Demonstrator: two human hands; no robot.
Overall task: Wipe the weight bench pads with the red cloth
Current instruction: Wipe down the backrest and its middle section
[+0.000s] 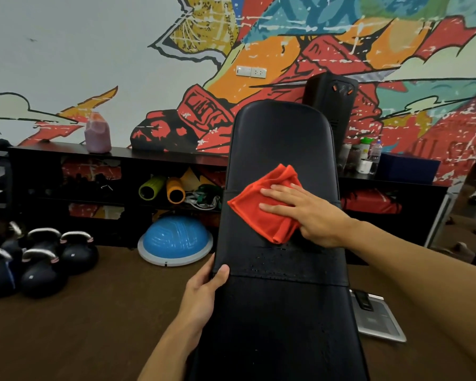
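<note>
A black padded weight bench (279, 138) runs from the bottom of the view up the middle, its back pad tilted up. A folded red cloth (261, 213) lies flat on the back pad. My right hand (302, 213) presses on the cloth with straight, spread fingers. My left hand (204, 295) grips the bench's left edge, thumb on top of the pad, near the seam between the pads. Small wet droplets dot the pad just below the cloth.
Several black kettlebells (39, 259) stand on the floor at left, next to a blue half-ball trainer (175, 240). A low black shelf (66, 154) with foam rollers lines the mural wall. A grey scale (377, 317) lies right of the bench.
</note>
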